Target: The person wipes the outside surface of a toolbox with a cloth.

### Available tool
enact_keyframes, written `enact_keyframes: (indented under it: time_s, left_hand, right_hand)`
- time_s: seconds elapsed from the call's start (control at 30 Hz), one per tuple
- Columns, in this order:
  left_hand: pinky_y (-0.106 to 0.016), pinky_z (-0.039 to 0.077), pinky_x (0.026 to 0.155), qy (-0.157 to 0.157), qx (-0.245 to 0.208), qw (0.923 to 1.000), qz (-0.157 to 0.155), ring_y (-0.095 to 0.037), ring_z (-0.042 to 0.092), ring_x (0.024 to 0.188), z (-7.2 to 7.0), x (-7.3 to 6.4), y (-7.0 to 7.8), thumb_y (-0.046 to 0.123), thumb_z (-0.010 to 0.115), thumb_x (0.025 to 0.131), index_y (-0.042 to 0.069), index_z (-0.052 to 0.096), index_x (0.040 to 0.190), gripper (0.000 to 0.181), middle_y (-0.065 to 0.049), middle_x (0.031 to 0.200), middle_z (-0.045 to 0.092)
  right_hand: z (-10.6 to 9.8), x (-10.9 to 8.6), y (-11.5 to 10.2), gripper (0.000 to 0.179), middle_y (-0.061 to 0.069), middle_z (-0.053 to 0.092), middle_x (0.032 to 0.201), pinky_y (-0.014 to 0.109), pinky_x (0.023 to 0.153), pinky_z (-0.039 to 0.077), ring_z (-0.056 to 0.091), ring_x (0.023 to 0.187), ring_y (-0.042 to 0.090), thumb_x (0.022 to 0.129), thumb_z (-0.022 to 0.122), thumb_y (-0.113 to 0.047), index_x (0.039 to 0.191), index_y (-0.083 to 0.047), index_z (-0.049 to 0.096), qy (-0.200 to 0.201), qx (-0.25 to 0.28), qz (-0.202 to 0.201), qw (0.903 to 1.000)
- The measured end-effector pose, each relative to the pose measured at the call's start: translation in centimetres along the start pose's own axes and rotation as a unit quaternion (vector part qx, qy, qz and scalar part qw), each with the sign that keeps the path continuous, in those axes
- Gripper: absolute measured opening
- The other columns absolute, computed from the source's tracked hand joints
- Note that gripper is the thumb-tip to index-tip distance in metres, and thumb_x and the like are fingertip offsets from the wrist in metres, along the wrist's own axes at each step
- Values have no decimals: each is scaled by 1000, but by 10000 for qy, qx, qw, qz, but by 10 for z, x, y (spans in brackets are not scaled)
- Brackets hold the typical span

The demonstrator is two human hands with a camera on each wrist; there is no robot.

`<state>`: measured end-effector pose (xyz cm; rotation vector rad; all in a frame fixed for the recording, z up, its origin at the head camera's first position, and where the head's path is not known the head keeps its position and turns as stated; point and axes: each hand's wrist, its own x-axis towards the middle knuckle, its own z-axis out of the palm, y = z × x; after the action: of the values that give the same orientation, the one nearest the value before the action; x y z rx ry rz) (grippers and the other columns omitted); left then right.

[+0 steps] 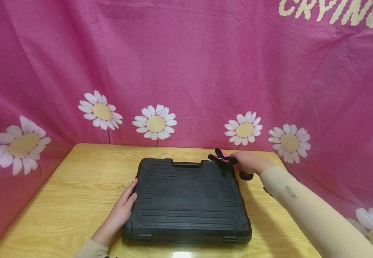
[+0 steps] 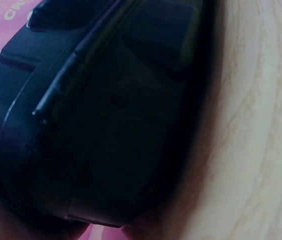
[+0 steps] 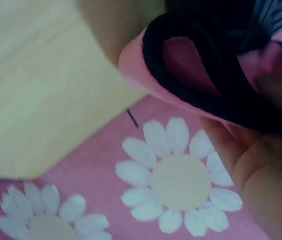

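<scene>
Pink cloth (image 3: 132, 65) in right hand (image 1: 249, 162), at far corner of closed black case (image 1: 187, 208)

Grip, right: pinches the pink cloth between thumb and fingers, at the far right corner of the black case. Touching the lid or just above it: cannot tell.

Pink cloth: carries thick black edging. Folds back on itself in a loop, pink on the inner face as well. Seen in part only, with the remainder behind the fingers.

Grip, left: rests the left hand (image 1: 120, 211) along the near-vertical left side of the black case, fingers fairly straight, thumb spread from the forefinger.

Container: black case, one, rigid, ribbed on top. Lies flat on the wooden table (image 1: 76, 186), fully shut, hiding whatever is inside. Bears raised lettering (image 1: 183, 193), reading roughly "GREENER" with further characters after. Has a carrying handle (image 1: 187, 165) in a recess at the far edge and two latches (image 1: 144, 236) on the near edge.

Surroundings: pale sleeves (image 1: 315, 211) on both arms, small dark print on the right one. Behind and beside the wooden table, magenta fabric (image 1: 186, 71) with white daisies (image 1: 155, 123) and, upper right, pale letters (image 1: 334, 12) spelling "CRYING".
</scene>
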<state>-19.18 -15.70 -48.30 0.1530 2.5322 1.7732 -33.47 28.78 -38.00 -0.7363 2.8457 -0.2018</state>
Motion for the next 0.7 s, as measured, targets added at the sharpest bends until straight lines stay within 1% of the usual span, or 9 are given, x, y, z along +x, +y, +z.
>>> enact_keyframes:
  time_s: [0.07,0.17,0.27,0.37,0.47,0.53,0.67,0.7]
  left_hand:
    - [-63,10,126,-8,-14,10000,-11,-45,9,158,0,0,0,12,36,112,4,22,164,54,-26,170,13]
    - [-63,11,126,-4,-10,10000,0,-45,9,158,0,0,-1,13,36,112,4,22,164,54,-26,170,13]
    - [-63,11,126,10,-15,10000,13,-45,10,158,0,0,0,12,36,112,4,22,164,54,-26,170,14]
    - [-63,10,126,22,-51,10000,-17,-45,9,158,1,-1,1,12,36,112,4,22,164,54,-26,170,14]
    - [-63,10,126,32,-71,10000,-47,-45,9,158,1,-1,2,12,36,112,4,23,164,54,-26,170,13]
    - [-63,10,126,40,-49,10000,-42,-45,9,158,1,-2,1,12,36,112,4,23,164,54,-26,170,13]
    - [-63,10,126,55,21,10000,28,-45,10,158,1,-2,0,12,36,112,4,23,163,54,-27,170,15]
    - [-63,10,126,57,37,10000,48,-45,10,158,1,-1,0,12,36,112,3,23,163,54,-27,169,15]
  right_hand:
    - [6,-5,-2,8,4,62,76,37,71,54,60,72,19,94,65,3,99,-4,67,232,239,89,9994]
    - [17,-12,-5,5,6,66,77,41,73,57,63,72,20,96,66,-3,100,-1,67,687,438,281,9963]
    - [27,-21,-8,7,9,66,77,43,72,56,62,72,22,96,62,-2,99,2,67,1070,664,539,9906]
    - [37,-31,-13,11,11,66,78,44,71,56,61,73,24,94,57,1,100,6,66,1344,847,770,9843]
    - [45,-43,-19,14,11,64,80,44,70,56,60,74,24,95,54,4,103,8,65,1486,988,942,9794]
    - [50,-51,-23,16,13,66,83,47,72,58,60,76,25,94,54,5,105,9,65,1512,1090,1064,9767]
    - [60,-68,-33,24,21,71,96,54,84,60,64,83,28,95,55,4,115,12,64,1497,1213,1350,9719]
    - [62,-73,-35,26,22,71,98,54,85,60,65,83,28,95,55,4,117,13,63,1502,1248,1404,9706]
